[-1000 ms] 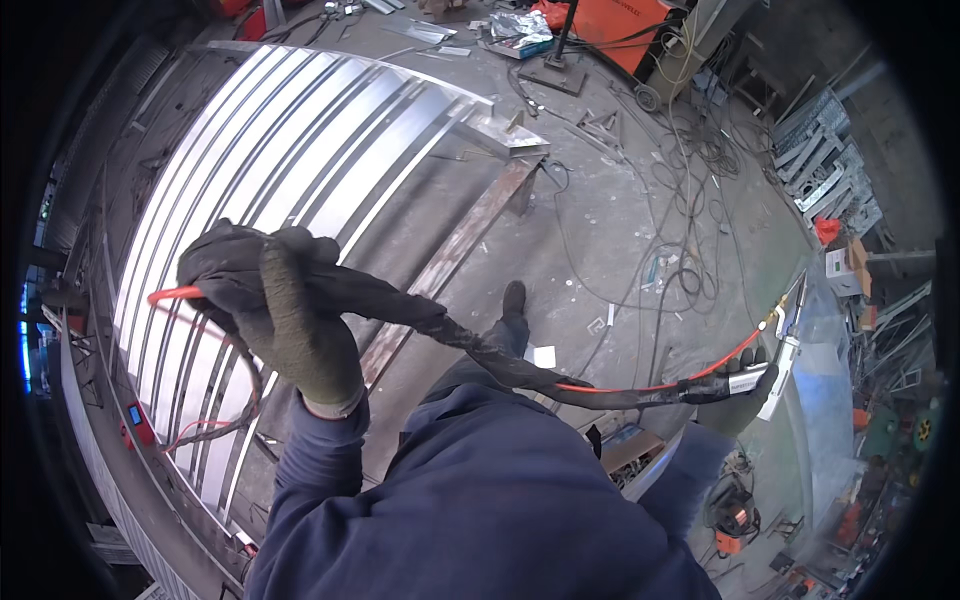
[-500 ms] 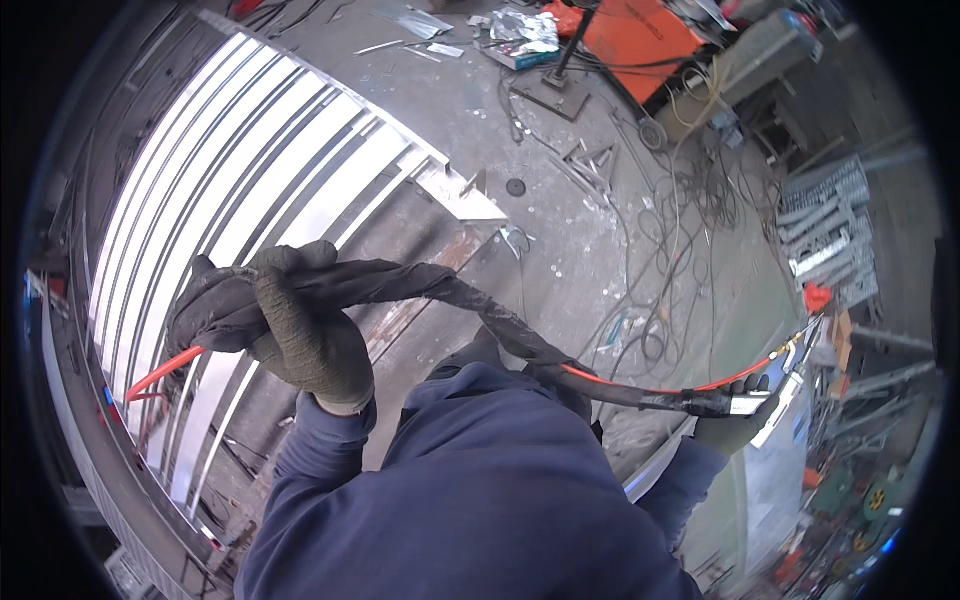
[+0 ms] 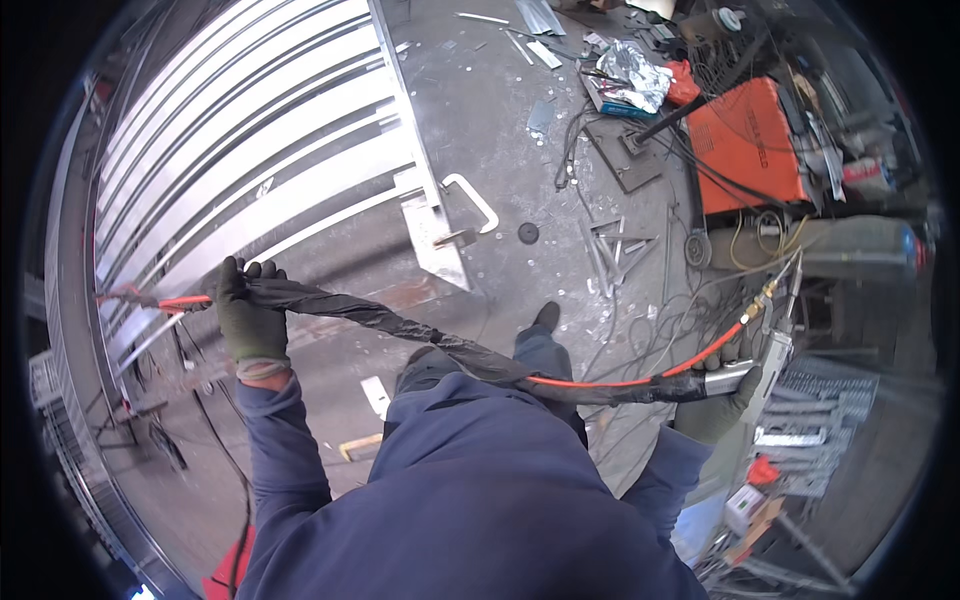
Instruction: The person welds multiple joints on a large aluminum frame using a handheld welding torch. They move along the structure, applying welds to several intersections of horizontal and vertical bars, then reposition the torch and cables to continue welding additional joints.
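My left hand (image 3: 252,312), in a dark green glove, grips a thick hose bundle wrapped in black sleeving (image 3: 370,318). The bundle runs across in front of my body to the right. A red hose (image 3: 620,382) comes out of the sleeving and curves up to a brass fitting (image 3: 757,302). My right hand (image 3: 712,412), gloved too, is closed around the handle of a silver welding gun (image 3: 768,375), whose slim tip points away from me. Past my left hand, more red hose (image 3: 185,302) continues left.
A slatted white metal panel (image 3: 320,120), with a white handle (image 3: 472,200) near its corner, lies at the far left. Far right are an orange case (image 3: 745,145), a gas cylinder (image 3: 850,245) and a flat-based stand (image 3: 625,155). Loose cables (image 3: 650,320) and metal brackets (image 3: 800,425) lie at right.
My view has turned, and I have moved relative to the panel. My left hand has let the large bunched loop straighten out and now holds the bundle lower. The right hand keeps the welding gun.
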`<state>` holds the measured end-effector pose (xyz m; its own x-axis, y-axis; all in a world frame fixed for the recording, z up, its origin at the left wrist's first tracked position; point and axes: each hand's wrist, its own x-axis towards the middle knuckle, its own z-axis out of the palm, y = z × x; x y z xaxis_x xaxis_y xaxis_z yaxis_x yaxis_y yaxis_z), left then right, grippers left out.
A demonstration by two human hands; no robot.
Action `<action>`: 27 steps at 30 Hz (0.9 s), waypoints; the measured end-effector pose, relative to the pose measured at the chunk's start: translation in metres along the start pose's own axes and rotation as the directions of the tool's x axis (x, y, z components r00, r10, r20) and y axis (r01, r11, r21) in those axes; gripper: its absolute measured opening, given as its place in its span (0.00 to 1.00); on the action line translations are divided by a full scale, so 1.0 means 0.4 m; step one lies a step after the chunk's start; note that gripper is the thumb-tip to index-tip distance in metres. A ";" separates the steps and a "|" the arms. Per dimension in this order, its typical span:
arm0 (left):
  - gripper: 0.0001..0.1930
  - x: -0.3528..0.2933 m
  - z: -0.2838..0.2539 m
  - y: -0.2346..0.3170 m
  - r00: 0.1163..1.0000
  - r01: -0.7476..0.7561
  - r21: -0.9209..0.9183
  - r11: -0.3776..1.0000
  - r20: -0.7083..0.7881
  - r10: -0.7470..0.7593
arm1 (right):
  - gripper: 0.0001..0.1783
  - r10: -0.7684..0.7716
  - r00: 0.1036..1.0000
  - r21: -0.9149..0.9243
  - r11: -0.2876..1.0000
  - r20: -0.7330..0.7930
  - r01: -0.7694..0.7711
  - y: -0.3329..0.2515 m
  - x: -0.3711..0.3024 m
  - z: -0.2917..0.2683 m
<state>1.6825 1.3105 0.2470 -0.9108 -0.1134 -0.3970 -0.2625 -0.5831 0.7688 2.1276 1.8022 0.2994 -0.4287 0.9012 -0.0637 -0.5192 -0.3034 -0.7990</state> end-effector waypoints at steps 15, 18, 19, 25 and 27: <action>0.15 -0.241 0.194 -0.110 0.788 -0.230 0.072 0.970 -0.572 0.230 | 0.34 0.205 0.823 -0.180 0.975 0.530 -0.127 0.037 0.762 0.291; 0.16 -0.295 0.439 -0.157 0.807 -0.244 0.132 0.961 -0.521 0.277 | 0.35 0.192 0.743 -0.236 0.971 0.642 -0.047 0.082 0.877 0.420; 0.16 -0.303 0.544 -0.195 0.795 -0.273 0.176 0.946 -0.513 0.325 | 0.34 0.194 0.713 -0.236 0.971 0.673 -0.042 0.102 0.917 0.460; 0.16 -0.171 0.909 -0.352 0.846 -0.236 0.205 0.950 -0.437 0.305 | 0.29 0.335 0.638 -0.405 0.913 0.693 -0.040 0.255 1.169 0.771; 0.17 -0.058 0.980 -0.334 0.845 -0.212 0.200 0.957 -0.454 0.282 | 0.29 0.331 0.639 -0.411 0.911 0.695 -0.025 0.317 1.274 0.895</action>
<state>1.6138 1.7062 0.3500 -0.6990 -0.6257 -0.3464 -0.1218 -0.3731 0.9198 1.5787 2.1123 0.3795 -0.9593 0.2601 0.1101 -0.1583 -0.1722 -0.9723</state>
